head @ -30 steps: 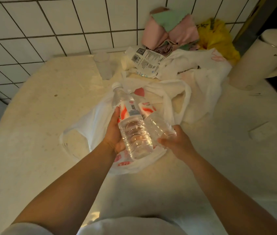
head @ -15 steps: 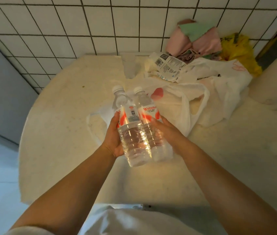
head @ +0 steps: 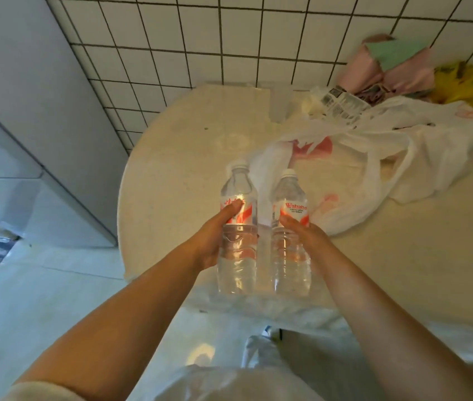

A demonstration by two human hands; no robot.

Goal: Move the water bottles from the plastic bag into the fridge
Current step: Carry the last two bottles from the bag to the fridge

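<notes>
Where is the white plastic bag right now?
In the head view, the white plastic bag lies crumpled on the round table, right of centre, just beyond the bottle in the right hand.

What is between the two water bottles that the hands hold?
In the head view, nothing solid: the left bottle and right bottle are held apart. Through the gap show a strip of the white plastic bag and the table.
</notes>
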